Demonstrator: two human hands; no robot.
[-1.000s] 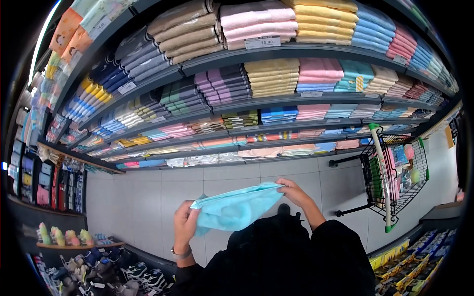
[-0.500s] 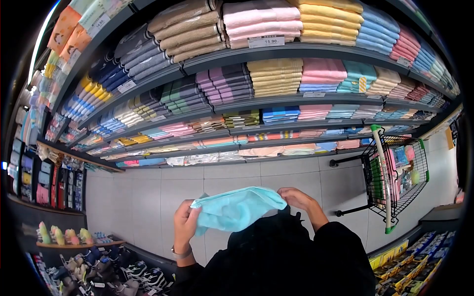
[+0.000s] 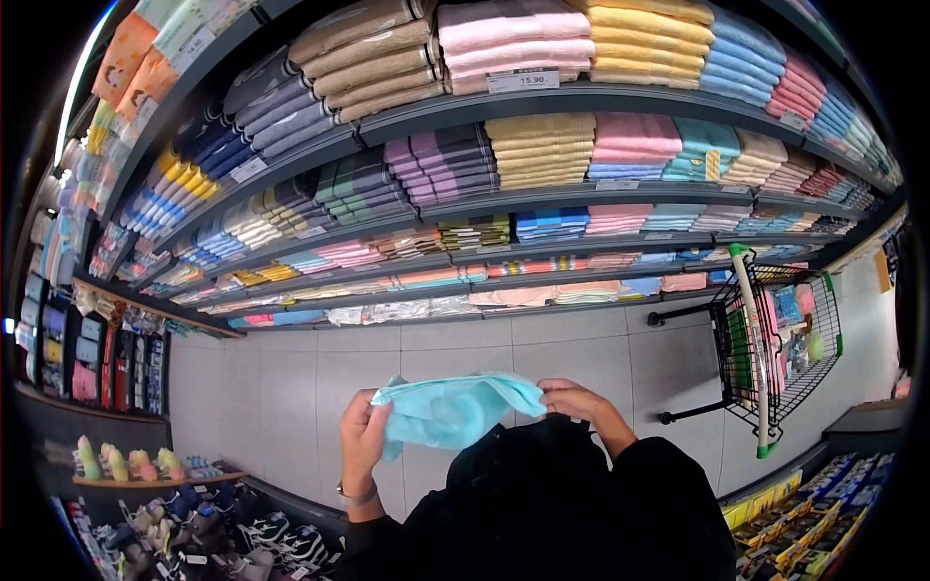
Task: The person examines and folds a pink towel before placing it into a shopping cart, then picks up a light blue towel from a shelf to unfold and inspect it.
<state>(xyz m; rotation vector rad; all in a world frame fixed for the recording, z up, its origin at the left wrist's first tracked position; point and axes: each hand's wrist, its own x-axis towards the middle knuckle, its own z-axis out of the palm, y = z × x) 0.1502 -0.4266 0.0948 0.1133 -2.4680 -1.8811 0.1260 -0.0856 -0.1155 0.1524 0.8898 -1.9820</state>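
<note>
A turquoise towel [image 3: 450,412] hangs folded between my two hands, in front of my dark clothing. Its left corner is pinched in my left hand [image 3: 364,431], fingers closed. My right hand [image 3: 576,402] grips the right end, thumb and fingers pressed together. The upper edge runs across between the hands with a slight sag, and the cloth droops lower on the left side. A watch or band sits on my left wrist.
Ahead, shelves [image 3: 455,203] hold stacks of folded towels, with price tags along their edges. To the right stands a shopping cart [image 3: 775,339] with goods in it. Shoes [image 3: 194,528] lie at lower left, and packaged goods [image 3: 814,513] at lower right. Tiled floor [image 3: 455,339] lies between.
My right hand has moved a little left and down, closer to my left hand. The towel's upper edge has gone slacker. My left hand has barely moved.
</note>
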